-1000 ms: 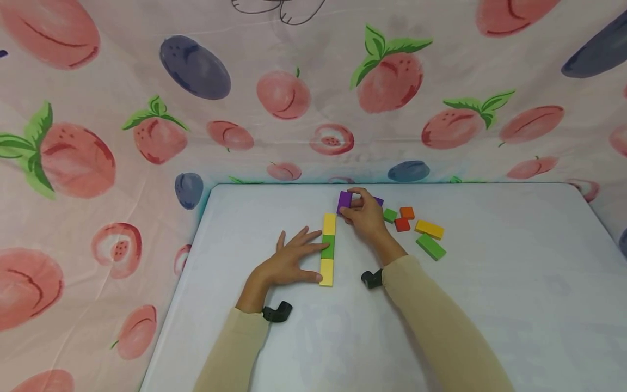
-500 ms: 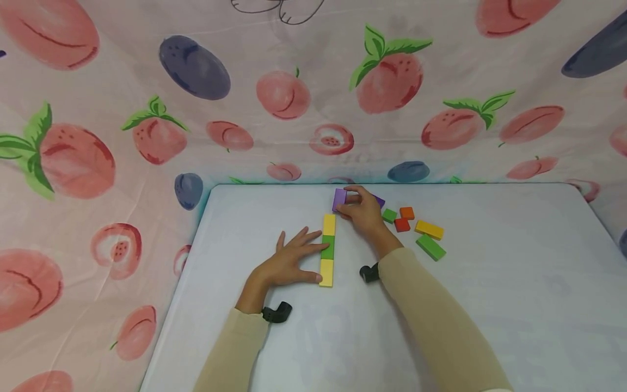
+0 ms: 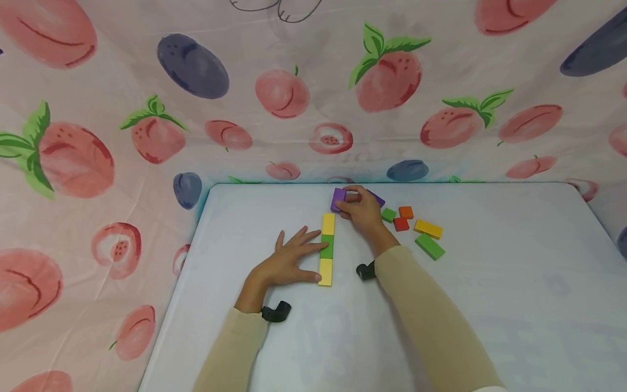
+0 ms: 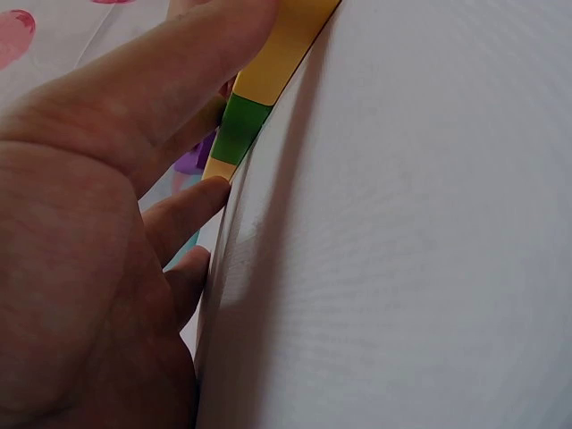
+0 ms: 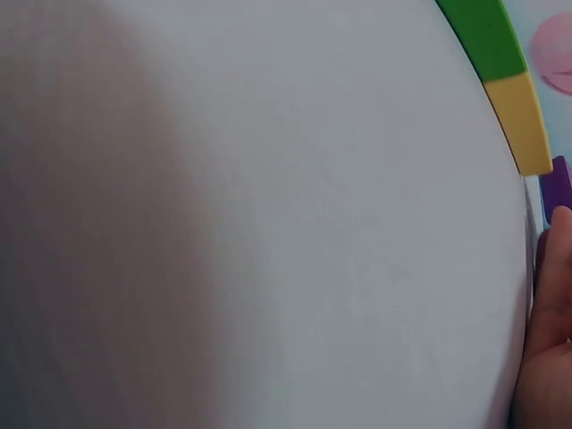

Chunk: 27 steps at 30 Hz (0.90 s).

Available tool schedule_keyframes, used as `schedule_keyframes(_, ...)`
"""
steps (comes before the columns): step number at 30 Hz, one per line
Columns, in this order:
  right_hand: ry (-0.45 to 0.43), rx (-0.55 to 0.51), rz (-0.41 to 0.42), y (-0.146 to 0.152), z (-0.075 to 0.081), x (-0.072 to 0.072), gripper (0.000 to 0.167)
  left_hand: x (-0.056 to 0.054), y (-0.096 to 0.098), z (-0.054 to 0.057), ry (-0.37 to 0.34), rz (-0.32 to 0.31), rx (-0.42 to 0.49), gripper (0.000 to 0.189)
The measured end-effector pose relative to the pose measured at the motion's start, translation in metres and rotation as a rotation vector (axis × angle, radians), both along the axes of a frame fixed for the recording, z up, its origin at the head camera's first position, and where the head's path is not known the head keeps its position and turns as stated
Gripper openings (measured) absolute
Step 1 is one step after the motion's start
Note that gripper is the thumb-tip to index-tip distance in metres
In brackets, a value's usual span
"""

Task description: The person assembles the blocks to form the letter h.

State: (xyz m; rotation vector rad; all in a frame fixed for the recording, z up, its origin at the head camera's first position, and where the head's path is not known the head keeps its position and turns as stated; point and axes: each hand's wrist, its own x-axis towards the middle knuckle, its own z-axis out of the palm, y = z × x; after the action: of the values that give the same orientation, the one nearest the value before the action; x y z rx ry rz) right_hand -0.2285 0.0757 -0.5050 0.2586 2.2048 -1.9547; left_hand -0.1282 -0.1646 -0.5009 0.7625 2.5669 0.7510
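Note:
Two yellow blocks and a green one form a straight row on the white table: the near yellow block (image 3: 325, 273), the green block (image 3: 326, 247) in the middle and the far yellow block (image 3: 329, 224). My left hand (image 3: 284, 260) lies along the row's left side, fingers spread, thumb on the near yellow block and a fingertip on the green one. Just past the row's far end, my right hand (image 3: 363, 211) pinches a purple block (image 3: 338, 200) between thumb and fingers. In the right wrist view that purple block (image 5: 558, 189) shows beyond the yellow end.
Behind the right hand lies another purple block (image 3: 377, 198), partly hidden. To its right are a small green block (image 3: 388, 215), an orange block (image 3: 406, 212), a red block (image 3: 401, 224), a long yellow block (image 3: 428, 228) and a long green block (image 3: 429, 246). Fruit-patterned cloth (image 3: 294, 130) borders the table.
My right hand has moved slightly left with the purple block, bringing it closer above the row's far end. The left hand and the row have stayed in place.

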Motion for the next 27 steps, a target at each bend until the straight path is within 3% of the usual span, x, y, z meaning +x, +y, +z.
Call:
schedule_keyframes(10, 0.012, 0.015, -0.032, -0.0006, -0.0032, -0.0004, 0.047, 0.0002, -0.0003, 0.0021, 0.0, -0.006, 0.017, 0.08)
schedule_keyframes(19, 0.055, 0.237, 0.0, -0.0046, -0.0052, -0.0007, 0.05, 0.0002, 0.0001, 0.0001, 0.001, 0.0, 0.004, 0.079)
schedule_keyframes(27, 0.062, 0.349, 0.048, -0.0066, -0.0031, -0.0019, 0.051, 0.0007, 0.0013, 0.0015, -0.001, 0.009, -0.005, 0.08)
